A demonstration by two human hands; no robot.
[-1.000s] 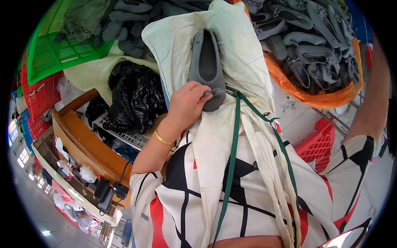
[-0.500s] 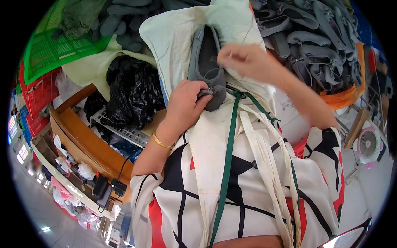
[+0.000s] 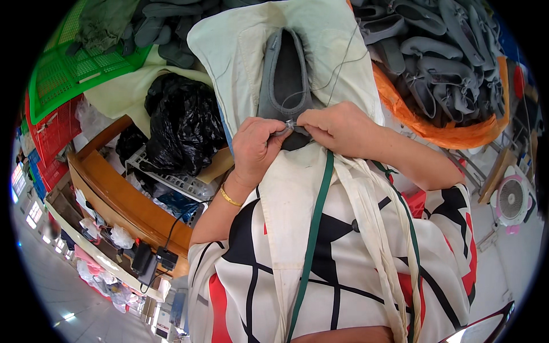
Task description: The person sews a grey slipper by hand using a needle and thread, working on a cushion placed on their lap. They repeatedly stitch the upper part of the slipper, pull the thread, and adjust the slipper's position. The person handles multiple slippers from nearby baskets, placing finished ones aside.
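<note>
A grey slip-on shoe (image 3: 267,86) lies on a pale cloth pad (image 3: 231,51) in front of me, its toe end toward my body. At the toe, my left hand (image 3: 251,146) pinches a small grey bow (image 3: 290,124) between thumb and fingers. My right hand (image 3: 343,130) meets it from the other side, fingertips closed together at the bow's right end. Whatever those fingertips hold is too small to make out. A thin dark thread (image 3: 346,61) loops over the shoe opening and across the pad's right side.
An orange-edged sack (image 3: 412,128) full of grey shoes (image 3: 440,71) stands at the far right. On the left are a green basket (image 3: 63,86), a black plastic bag (image 3: 183,126) and a wooden drawer-like frame (image 3: 126,188). A small fan (image 3: 509,197) sits at the right.
My right hand has come down from beside the shoe opening to the bow, close to my left fingertips. The left hand keeps its pinch. More thread now shows over the pad.
</note>
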